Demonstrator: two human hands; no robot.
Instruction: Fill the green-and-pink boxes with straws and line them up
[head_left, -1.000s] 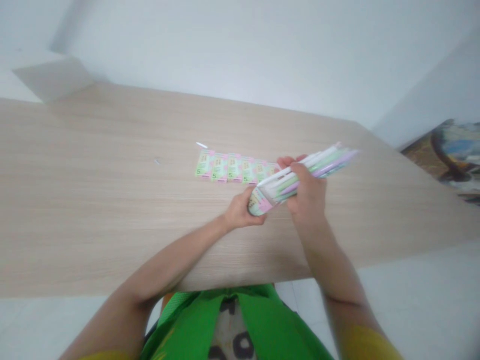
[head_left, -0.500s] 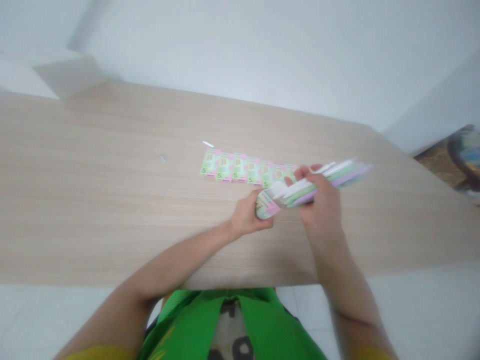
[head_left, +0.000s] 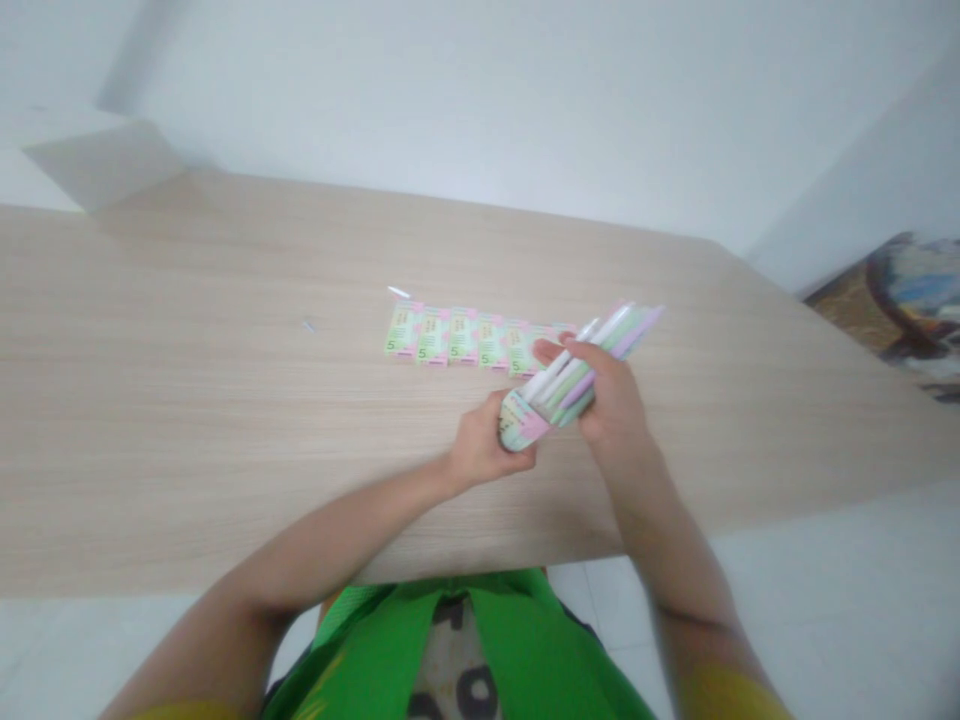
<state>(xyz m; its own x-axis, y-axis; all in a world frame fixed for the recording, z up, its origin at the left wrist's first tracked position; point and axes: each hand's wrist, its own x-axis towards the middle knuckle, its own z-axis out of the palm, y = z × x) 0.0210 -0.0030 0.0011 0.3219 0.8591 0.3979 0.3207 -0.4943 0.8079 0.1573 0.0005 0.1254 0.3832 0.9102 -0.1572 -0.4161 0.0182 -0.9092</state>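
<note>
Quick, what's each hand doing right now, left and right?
Left hand: closed, holding the printed pastel container.
Right hand: closed around the bundle of white, green and purple sticks.

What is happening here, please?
The person's left hand grips a printed green-and-pink pack, from which slim white, green and purple sticks extend. The right hand holds these sticks. Beyond them, a row of flat green-and-pink packets lies on the pale wood-grain table, partly hidden.

Yellow sleeves [head_left: 729, 694], green garment [head_left: 551, 650], pale middle panel [head_left: 452, 656], dark markings [head_left: 475, 686]
</note>
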